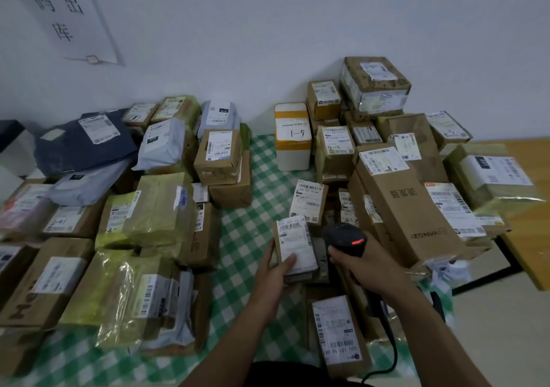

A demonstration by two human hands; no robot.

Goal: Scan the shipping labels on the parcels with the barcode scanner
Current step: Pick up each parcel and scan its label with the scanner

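My left hand (275, 270) grips a small brown parcel (294, 248) from below, thumb lying across its white shipping label (293, 242), which faces up. Just to the right, my right hand (364, 267) holds a black barcode scanner (345, 237) by its handle; a red light shows on its head, which points forward over the parcels. The scanner's cable (390, 354) trails down toward the bottom edge. Another labelled parcel (339, 330) lies beneath my right forearm.
Stacks of labelled cardboard boxes and poly bags stand on both sides of the green checked tablecloth (247, 234). A long brown carton (407, 208) lies right of the scanner. A white box marked 1-9 (293, 136) stands at the back. The wall is close behind.
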